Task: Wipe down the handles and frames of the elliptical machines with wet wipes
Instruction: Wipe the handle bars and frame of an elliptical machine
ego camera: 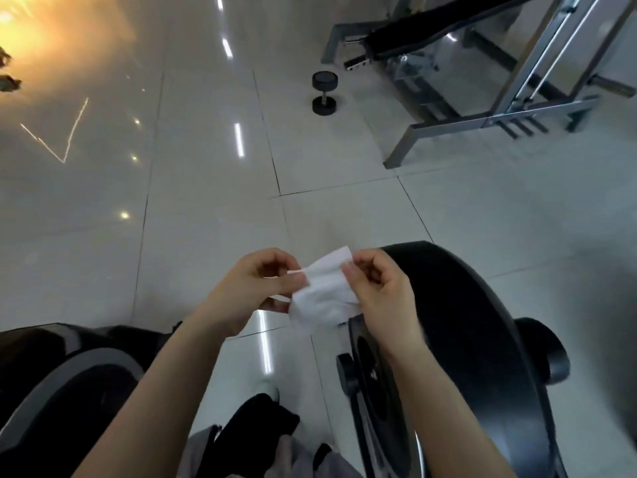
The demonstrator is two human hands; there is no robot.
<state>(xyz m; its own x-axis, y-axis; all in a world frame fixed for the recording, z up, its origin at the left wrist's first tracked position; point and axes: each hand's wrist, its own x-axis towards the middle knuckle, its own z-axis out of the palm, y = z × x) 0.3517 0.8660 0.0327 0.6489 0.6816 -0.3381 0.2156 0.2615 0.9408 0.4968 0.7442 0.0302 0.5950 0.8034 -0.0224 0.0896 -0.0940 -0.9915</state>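
Observation:
A white wet wipe is stretched between my two hands above the floor, in the middle of the view. My left hand pinches its left edge with thumb and curled fingers. My right hand pinches its right edge the same way. Just right of and below my hands stands the black flywheel housing of an elliptical machine. A second elliptical's black and grey housing fills the lower left corner. Neither hand touches a machine.
Glossy white floor tiles spread ahead. A black dumbbell lies on the floor further off. A grey weight bench and rack frame stand at the upper right. My legs and a shoe show between the two machines.

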